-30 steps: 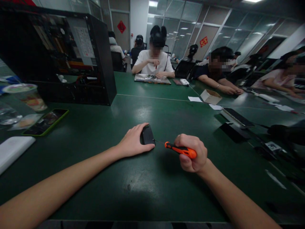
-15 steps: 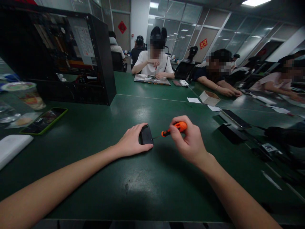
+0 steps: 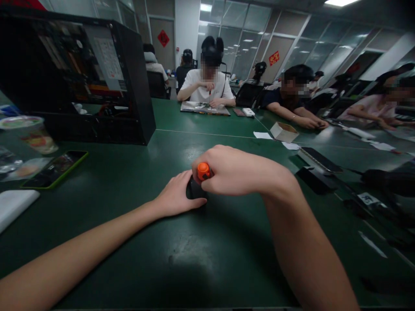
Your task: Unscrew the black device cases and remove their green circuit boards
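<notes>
A small flat black case lies on the green table, partly covered by both hands. My left hand grips it from the left, thumb along the near edge and fingers along the far edge. Above its right part, my right hand is wrapped round an orange and black screwdriver. The handle's end points up toward me. My right fist hides the shaft and tip, so I cannot tell whether the tip touches the case.
An opened black computer case stands at the left, with a phone, a plastic cup and a white object near it. A small open box and dark devices lie at the right. Across the table sits a person.
My right hand has moved left and turned over, bringing the screwdriver from a slanted hold beside the black case to upright above it. My left hand stays on the case.
</notes>
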